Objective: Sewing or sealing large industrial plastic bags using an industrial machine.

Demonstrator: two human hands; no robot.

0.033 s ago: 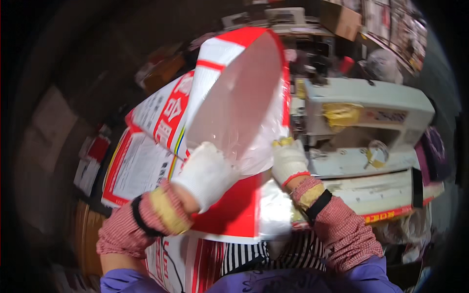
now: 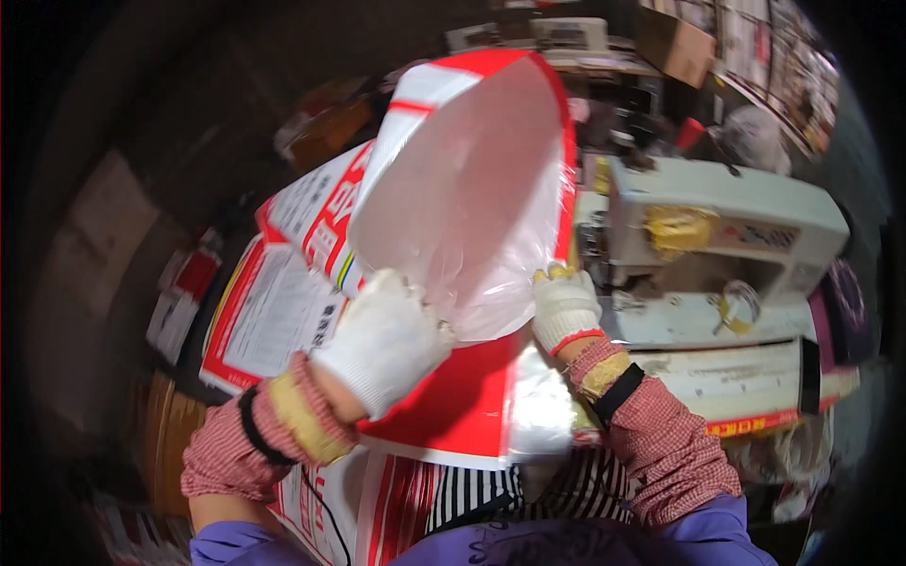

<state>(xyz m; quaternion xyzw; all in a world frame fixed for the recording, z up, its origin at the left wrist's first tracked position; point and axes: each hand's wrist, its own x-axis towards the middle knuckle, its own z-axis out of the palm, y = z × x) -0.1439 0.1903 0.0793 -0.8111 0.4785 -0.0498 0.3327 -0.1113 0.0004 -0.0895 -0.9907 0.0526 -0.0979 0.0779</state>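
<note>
A large red and white woven plastic sack (image 2: 321, 222) stands with its mouth spread wide, showing a pale translucent inner liner (image 2: 472, 217). My left hand (image 2: 382, 344), in a white knit glove, is closed on the near left part of the mouth's rim. On the right, my right hand (image 2: 566, 307) grips the rim at its near right side; its glove has yellow fingertips and a red cuff. Below my hands hangs the sack's red lower panel (image 2: 453, 396). Both forearms wear red checked sleeves.
A pale industrial sewing machine (image 2: 736, 217) stands close at the right, with a yellow cloth (image 2: 679, 229) on it. More printed sacks (image 2: 274, 311) lie flat at the left. A cardboard box (image 2: 675, 47) and another machine (image 2: 569, 35) are farther back.
The sack's mouth looks a little wider. My left hand has shifted slightly left, while the machine and background sit slightly farther right in view.
</note>
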